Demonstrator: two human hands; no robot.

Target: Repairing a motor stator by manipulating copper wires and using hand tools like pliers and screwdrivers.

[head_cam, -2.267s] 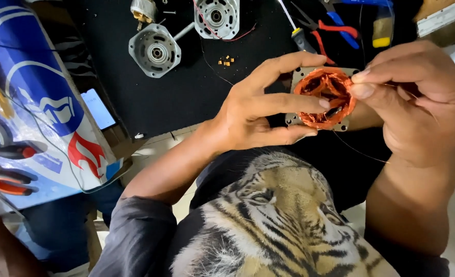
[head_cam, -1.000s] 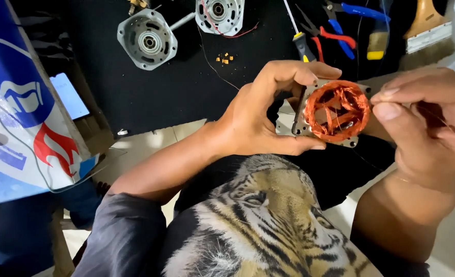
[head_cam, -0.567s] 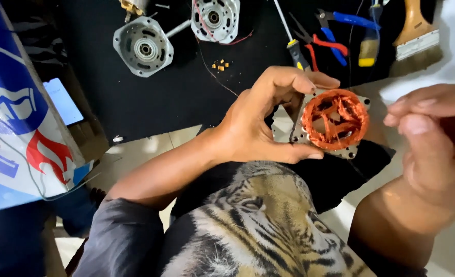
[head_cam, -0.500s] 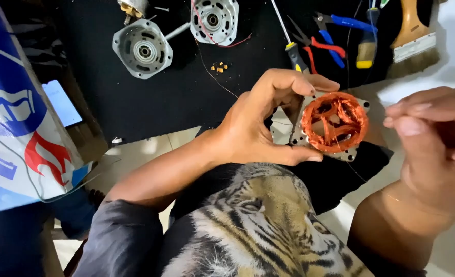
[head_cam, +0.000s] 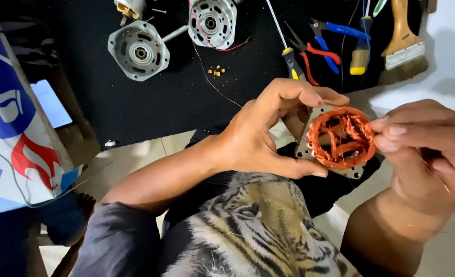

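You get bright, even light from overhead, toward 1 o'clock, where the pale floor nearly washes out. The brush throws a soft shadow toward 3 o'clock. The black mat swallows detail. Your right hand shows slight blur; edges bend slightly.

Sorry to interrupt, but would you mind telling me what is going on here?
A person is working on a motor stator wound with copper wire. The left hand grips it by its metal frame, while the right hand touches the copper winding with its fingertips. Beyond, on a black mat, lie two metal motor housings, a screwdriver, pliers and a paintbrush.
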